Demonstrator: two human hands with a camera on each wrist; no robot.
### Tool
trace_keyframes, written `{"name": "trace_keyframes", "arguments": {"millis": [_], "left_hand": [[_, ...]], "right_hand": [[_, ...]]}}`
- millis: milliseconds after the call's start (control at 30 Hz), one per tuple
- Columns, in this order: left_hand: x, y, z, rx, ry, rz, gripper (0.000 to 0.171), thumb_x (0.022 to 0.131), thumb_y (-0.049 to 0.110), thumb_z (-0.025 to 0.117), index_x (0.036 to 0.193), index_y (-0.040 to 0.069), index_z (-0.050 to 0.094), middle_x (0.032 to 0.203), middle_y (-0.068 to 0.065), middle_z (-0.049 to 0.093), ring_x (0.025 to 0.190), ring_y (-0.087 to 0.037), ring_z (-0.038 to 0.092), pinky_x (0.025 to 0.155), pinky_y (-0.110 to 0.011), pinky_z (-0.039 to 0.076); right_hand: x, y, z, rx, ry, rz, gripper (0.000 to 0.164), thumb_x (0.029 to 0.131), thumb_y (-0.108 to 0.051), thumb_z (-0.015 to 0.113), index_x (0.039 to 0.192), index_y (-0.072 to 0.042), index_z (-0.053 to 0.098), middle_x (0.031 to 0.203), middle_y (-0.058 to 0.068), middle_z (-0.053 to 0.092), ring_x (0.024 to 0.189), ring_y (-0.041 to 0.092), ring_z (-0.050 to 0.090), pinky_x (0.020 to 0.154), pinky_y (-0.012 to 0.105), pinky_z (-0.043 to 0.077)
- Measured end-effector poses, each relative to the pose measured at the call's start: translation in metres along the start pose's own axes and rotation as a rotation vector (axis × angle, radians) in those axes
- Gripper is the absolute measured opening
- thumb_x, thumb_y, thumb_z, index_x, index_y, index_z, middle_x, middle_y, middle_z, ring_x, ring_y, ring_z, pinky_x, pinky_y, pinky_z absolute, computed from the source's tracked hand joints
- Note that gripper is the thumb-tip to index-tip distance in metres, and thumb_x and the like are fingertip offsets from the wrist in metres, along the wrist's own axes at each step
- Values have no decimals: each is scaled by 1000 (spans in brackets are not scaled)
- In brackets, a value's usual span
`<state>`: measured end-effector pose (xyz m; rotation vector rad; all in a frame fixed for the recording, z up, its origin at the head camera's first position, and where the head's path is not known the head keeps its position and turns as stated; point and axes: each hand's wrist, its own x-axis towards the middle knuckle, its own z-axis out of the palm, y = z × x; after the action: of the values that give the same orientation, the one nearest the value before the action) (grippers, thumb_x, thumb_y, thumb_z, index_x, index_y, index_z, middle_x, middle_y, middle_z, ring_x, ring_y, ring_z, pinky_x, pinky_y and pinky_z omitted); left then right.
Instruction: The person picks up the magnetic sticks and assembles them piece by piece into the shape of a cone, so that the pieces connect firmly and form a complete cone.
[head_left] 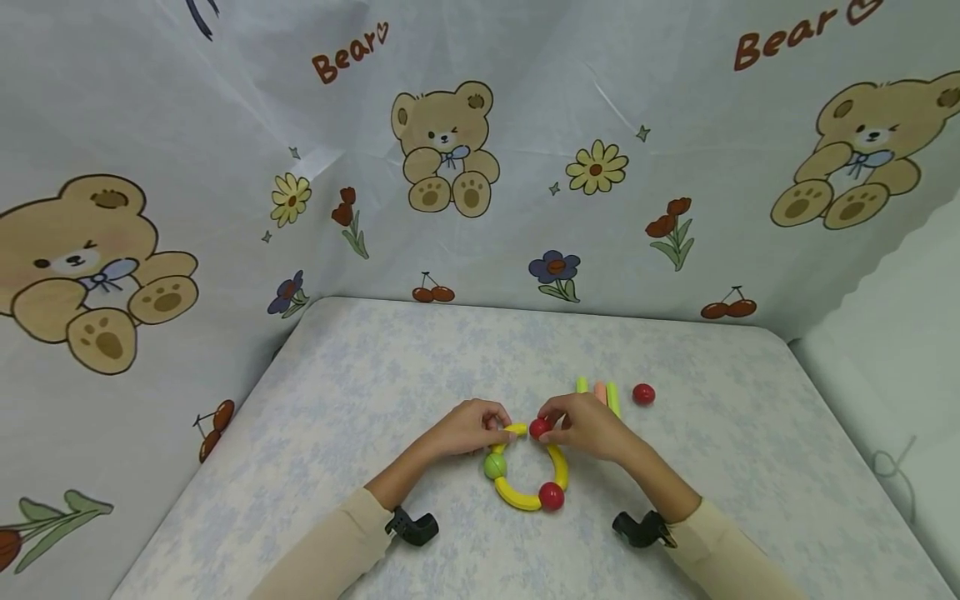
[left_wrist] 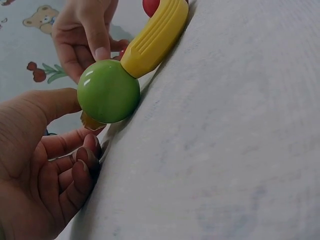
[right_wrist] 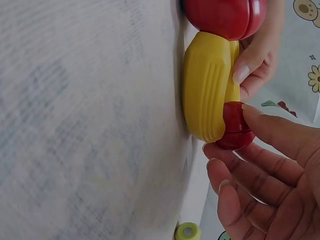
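Observation:
A ring of curved yellow rods and coloured balls lies on the table. My left hand pinches the upper-left yellow rod between thumb and fingers. That rod joins a green ball, followed by the bottom yellow rod and a red ball. On the right, another yellow rod runs up to a second red ball, which my right hand holds between thumb and fingertips. A small gap separates this ball from the left rod's end. In the left wrist view, the green ball partly hides the pinched rod.
Beyond my right hand lie straight green sticks and an orange stick, partly covered by the hand. A loose red ball sits to their right. A bear-printed cloth hangs behind the table.

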<state>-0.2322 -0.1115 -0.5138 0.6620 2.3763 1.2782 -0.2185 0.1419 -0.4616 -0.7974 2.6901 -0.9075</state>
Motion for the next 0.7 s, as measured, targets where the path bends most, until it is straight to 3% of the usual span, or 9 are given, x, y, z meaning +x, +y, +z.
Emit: {"name": "trace_keyframes", "arguments": {"millis": [300,467,700], "left_hand": [[1,-2,1,7,6,-2,12,92,28,75,96,18,71,68,6,58,47,-9,48,46,-24,43],[1,-1,1,3,6,-3,12,92,29,75,96,18,72,68,5,59,47,-9,48,46,-25,43],[2,-2,1,15,9,-6,14,93,31,75,100,19,73,68,5,60,47,-9,49,46,-25,43]], "right_hand": [[2,0,4,16,-23,12,23,85,-17,84,104,-7,75,90,-1,73,79,13,62,68,25,54],[-4,0,2,3,-14,87,21,85,-19,84,101,-8,75,85,-2,70,75,12,61,67,26,54],[-18,-1,-3,-23,-63,212,20,83,-26,86,78,-14,70,63,-3,58,59,13,51,55,26,43]]}}
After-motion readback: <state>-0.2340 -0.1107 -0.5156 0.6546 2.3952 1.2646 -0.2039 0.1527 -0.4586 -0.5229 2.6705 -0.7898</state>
